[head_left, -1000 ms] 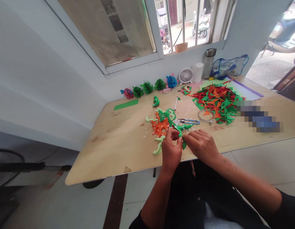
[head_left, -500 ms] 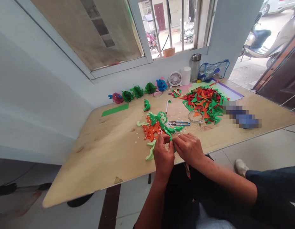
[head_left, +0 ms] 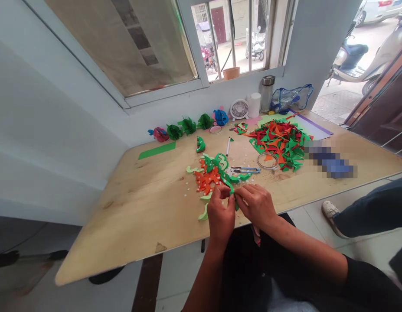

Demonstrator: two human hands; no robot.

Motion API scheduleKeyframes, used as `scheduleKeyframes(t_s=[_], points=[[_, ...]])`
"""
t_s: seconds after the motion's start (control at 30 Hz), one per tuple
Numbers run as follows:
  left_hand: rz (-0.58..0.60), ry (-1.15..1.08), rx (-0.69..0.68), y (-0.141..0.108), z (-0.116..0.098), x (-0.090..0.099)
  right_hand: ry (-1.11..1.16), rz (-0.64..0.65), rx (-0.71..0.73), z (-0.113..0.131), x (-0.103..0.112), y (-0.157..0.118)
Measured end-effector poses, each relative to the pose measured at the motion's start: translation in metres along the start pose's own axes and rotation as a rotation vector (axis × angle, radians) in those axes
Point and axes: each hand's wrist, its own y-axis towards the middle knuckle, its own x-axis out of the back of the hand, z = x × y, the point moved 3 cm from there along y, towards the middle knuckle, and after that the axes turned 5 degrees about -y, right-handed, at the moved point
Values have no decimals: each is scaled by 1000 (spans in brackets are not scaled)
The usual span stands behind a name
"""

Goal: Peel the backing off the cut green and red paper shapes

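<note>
Near the table's front edge, my left hand (head_left: 221, 214) pinches a curved green foam or felt piece (head_left: 232, 190) between thumb and fingers. My right hand (head_left: 256, 203) is closed at the same piece, its fingertips pressed against it; part of the piece is hidden by the fingers. Just beyond lie orange cut pieces (head_left: 207, 180) with small white squares on them, and wavy green pieces (head_left: 240, 177). Light green pieces (head_left: 204, 212) rest left of my left hand. Blue-handled thread snips (head_left: 246, 170) lie past my right hand, among white bits.
A big heap of red, orange and green scraps (head_left: 282, 138) covers the right side, with a tape ring (head_left: 267, 160) before it. Along the wall stand green paper-like shapes (head_left: 188, 125), a small fan (head_left: 239, 109) and a glass bottle (head_left: 266, 93). A person's leg (head_left: 376, 208) is at right.
My hands stay together on the green piece, with slight finger shifts. The person's leg and shoe at right have moved. The view has shifted slightly.
</note>
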Motion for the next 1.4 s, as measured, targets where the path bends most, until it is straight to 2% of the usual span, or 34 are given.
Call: scheduleKeyframes(t_s=[0.3,0.57,0.87,1.07,1.13,1.23,1.4], points=[[62,-383,158,5,18,5,119,-12,42,0,2,-3],[47,-438,203,-2,19,9,68,-42,71,6,4,-6],[11,-555,278,-12,22,13,181,-49,-40,9,7,-10],[-20,-613,272,-15,15,12,371,2,-293,-9,12,-17],[-24,-612,256,-16,14,12,438,34,-331,-15,12,-19],[-35,-586,224,-16,15,12,483,35,-285,-15,13,-19],[-62,-425,112,-16,11,15,408,-59,-92,-1,23,-15]])
